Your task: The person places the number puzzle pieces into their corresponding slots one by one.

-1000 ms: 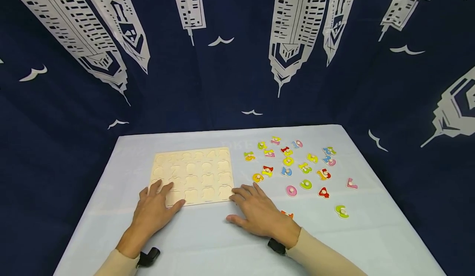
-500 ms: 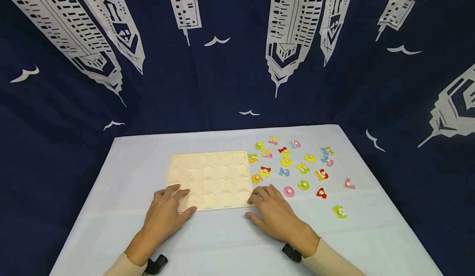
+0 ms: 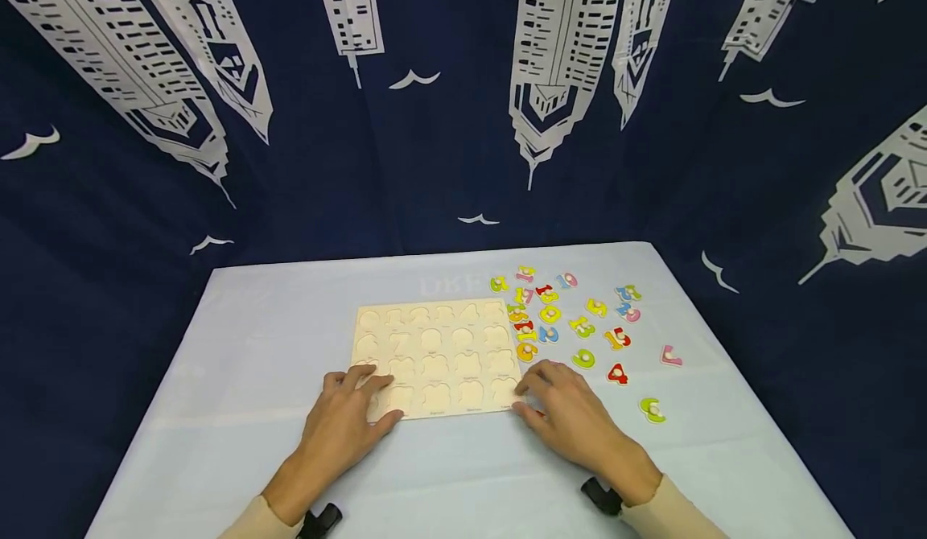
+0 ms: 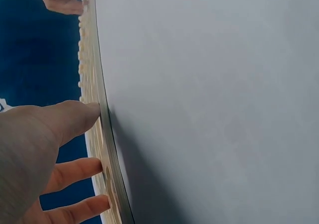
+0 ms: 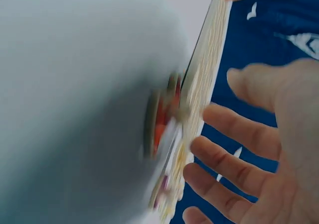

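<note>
**White-covered table with a wooden puzzle board and scattered number pieces**

Behind the table hangs a dark blue cloth printed with upside-down white skyscrapers and gulls. The wooden puzzle board lies flat near the middle of the table, its shallow cream recesses unfilled, directly between two hands.

The left hand has its fingers loosely spread over the board's near left corner, the thumb at the near edge; it is relaxed, not clenched round anything. The right hand sits at the near right corner, fingers parted and gently bent, with nothing gripped; whether its fingertips press the wood is hard to tell.

The likeliest trouble is on the right. An orange numeral, 6 or 9, and a red-and-yellow piece lie right against the board's right edge — any push that way would probably shove or tip them, or wedge one beneath the rim. The right wrist view also shows a blurred orange-red piece close to that edge, near the hand; a lowered palm could knock or trap it. Uneven pressure from the hands might also twist the board askew.
</note>
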